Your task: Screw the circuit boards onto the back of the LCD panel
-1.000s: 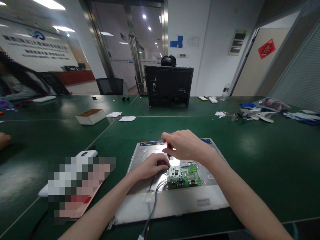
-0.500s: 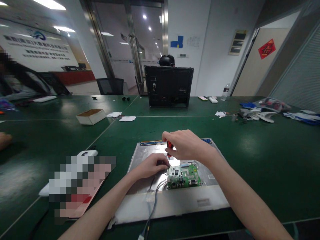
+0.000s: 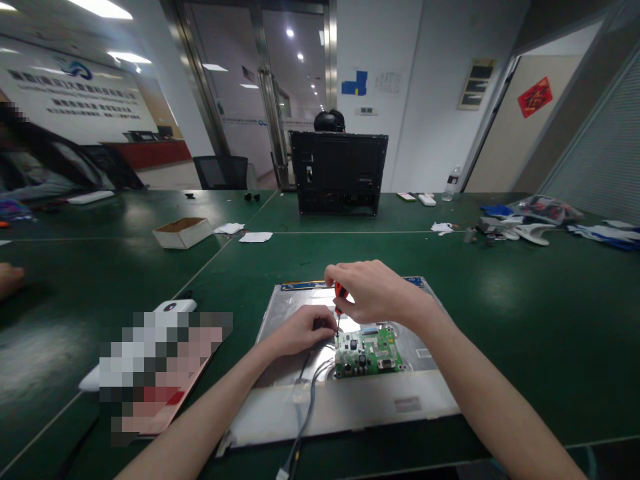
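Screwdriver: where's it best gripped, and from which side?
Likely by the red handle, from above and the right, as the right hand does: the screwdriver stands nearly upright, tip down at the circuit board, with the left hand close on its left.

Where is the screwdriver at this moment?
In the head view, slightly right of centre, the screwdriver points down from the right hand, its tip near the board's upper-left corner and beside the left hand.

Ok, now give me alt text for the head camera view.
A person's right hand holds a red-handled screwdriver nearly upright at a corner of a green circuit board, the left hand close by its tip. The board lies on a metal panel on a green table.
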### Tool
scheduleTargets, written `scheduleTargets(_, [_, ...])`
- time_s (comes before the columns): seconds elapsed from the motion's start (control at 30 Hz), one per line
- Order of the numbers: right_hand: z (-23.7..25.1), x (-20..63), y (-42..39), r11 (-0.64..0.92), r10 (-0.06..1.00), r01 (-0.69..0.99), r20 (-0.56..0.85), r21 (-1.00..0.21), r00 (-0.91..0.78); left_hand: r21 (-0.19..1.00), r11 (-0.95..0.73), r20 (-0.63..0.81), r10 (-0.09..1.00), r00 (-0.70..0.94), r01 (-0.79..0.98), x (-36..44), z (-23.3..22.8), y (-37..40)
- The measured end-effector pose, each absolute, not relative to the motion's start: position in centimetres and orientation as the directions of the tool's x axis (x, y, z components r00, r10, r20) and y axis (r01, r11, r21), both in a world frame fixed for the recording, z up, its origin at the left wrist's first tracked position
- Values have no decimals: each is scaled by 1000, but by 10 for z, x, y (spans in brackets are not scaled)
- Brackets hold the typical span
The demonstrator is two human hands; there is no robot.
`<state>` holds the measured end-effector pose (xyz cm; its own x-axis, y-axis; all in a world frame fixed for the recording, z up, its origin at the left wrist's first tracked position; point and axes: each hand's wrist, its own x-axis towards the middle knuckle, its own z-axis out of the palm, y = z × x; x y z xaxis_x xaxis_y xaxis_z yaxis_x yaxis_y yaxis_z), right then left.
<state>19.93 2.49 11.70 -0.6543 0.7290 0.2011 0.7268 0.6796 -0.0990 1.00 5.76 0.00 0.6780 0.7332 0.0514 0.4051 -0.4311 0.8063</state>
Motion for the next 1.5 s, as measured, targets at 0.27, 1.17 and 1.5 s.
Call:
scheduleTargets(0.27, [115, 196, 28, 665, 736, 745, 206, -47, -645, 791, -442, 44, 730, 682, 422, 11, 2, 57])
scheduleTargets(1.17, [115, 198, 27, 683, 724, 727, 202, -78, -659, 789, -454, 59, 726, 685, 413, 10, -2, 58])
scheduleTargets(1.5, [119, 201, 26, 649, 755, 759, 175, -57, -632, 815, -415, 17, 716, 698, 406, 10, -2, 59])
